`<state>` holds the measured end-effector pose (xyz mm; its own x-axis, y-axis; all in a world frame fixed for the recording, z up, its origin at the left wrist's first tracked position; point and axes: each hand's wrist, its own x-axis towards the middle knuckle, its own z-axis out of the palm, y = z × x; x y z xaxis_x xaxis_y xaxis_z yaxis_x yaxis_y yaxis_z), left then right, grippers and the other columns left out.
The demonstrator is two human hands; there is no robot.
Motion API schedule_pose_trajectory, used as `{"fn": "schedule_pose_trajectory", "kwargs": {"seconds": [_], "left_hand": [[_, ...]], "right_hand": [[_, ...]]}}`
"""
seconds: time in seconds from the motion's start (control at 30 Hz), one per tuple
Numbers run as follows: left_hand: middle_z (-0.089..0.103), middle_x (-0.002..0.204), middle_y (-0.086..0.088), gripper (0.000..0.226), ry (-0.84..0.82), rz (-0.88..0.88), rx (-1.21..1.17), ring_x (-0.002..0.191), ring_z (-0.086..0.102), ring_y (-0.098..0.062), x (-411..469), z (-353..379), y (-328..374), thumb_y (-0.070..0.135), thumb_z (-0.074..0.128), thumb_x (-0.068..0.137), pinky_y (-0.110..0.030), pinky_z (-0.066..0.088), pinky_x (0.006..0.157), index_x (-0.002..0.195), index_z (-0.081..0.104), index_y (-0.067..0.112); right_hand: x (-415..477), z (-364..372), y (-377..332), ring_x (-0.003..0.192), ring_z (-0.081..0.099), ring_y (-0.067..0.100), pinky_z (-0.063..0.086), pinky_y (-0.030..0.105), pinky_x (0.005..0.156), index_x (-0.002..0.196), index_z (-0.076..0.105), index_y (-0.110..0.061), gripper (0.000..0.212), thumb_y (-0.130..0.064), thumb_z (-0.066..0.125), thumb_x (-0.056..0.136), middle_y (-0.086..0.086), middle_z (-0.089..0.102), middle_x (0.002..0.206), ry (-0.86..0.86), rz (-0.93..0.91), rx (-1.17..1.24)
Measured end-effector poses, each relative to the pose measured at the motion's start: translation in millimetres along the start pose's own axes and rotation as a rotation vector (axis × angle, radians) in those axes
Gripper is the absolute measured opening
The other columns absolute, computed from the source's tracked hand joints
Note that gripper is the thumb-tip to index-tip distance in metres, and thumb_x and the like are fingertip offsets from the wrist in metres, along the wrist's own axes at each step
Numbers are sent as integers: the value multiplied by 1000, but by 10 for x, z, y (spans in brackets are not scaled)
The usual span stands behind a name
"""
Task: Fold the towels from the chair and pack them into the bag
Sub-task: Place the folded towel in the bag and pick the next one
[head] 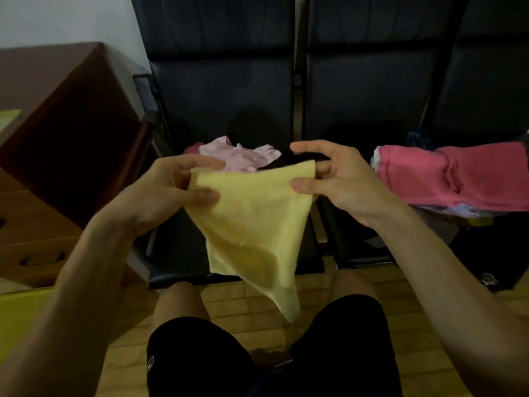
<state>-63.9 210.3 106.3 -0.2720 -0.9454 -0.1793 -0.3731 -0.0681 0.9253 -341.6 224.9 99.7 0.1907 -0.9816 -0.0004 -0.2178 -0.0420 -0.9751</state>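
Observation:
A pale yellow towel hangs in front of me, held up by its top edge. My left hand pinches its upper left corner and my right hand pinches its upper right corner; the lower point droops toward my knees. Behind it, a crumpled light pink towel lies on the dark chair seat. At the right, a darker pink towel lies over a pile of other cloth on the neighbouring seat. No bag can be clearly made out.
A row of dark padded chairs fills the background. A reddish-brown wooden cabinet stands at the left, with a yellow surface below it. My bare knees and black shorts are at the bottom, above a light tiled floor.

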Motion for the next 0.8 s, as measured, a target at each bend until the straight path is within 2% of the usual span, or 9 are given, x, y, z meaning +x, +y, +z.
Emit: {"fn": "schedule_pose_trajectory", "kwargs": {"seconds": [0.1,0.23,0.3,0.4,0.47,0.53,0.6,0.7,0.8], "left_hand": [[70,103,-1,32,-32,-113,231,95,67,-17,26,-2,-19,11,75,84,-34,55,84,109,70,32],[69,84,7,14,77,-71,367,72,66,-2,58,65,-56,20,73,89,-11,46,57,97,69,31],[67,84,7,6,118,-59,417,66,61,-3,84,87,-49,25,70,91,-13,43,56,96,69,29],[71,83,2,3,158,-24,456,70,63,-5,120,132,-38,26,69,92,-17,45,60,93,71,26],[73,77,0,4,195,20,421,66,65,-5,136,142,-38,24,70,91,-12,48,56,89,74,25],[73,80,8,5,183,53,380,66,65,2,122,134,-12,23,71,89,-7,47,54,90,76,22],[73,85,9,9,107,63,356,71,65,2,99,101,28,25,73,85,-5,47,56,92,77,21],[76,93,3,29,-86,86,354,85,70,-7,41,54,109,26,76,73,-9,53,70,102,78,21],[76,98,2,33,-150,109,431,93,71,-13,34,36,136,15,79,77,-24,58,86,109,75,22]], "right_hand": [[-1,58,58,84,74,14,60,40,82,126,61,-21,51,-3,77,81,-1,77,87,-1,-15,-111],[40,69,141,84,73,12,60,36,84,115,67,-29,40,-8,77,83,-3,76,83,95,-51,-235],[68,61,171,90,71,6,58,32,87,120,67,-24,38,-13,76,84,-7,75,92,153,-76,-366],[79,48,155,98,68,7,56,28,90,128,64,-18,41,-19,73,88,0,73,107,186,-115,-502],[85,12,116,93,66,4,54,25,88,128,63,-17,39,-19,70,90,-5,71,101,196,-133,-525],[105,-49,92,84,62,-2,51,18,82,125,64,-18,34,-18,69,91,-12,65,89,197,-127,-530],[135,-108,78,82,63,-5,51,14,79,118,68,-20,26,-17,68,92,-15,66,84,179,-108,-493],[163,-169,54,85,68,3,54,23,82,107,70,-23,16,-15,64,94,-8,73,82,135,-78,-406],[145,-205,-9,86,70,6,53,18,73,103,72,-20,15,-14,60,97,2,76,90,41,-1,-266]]}}
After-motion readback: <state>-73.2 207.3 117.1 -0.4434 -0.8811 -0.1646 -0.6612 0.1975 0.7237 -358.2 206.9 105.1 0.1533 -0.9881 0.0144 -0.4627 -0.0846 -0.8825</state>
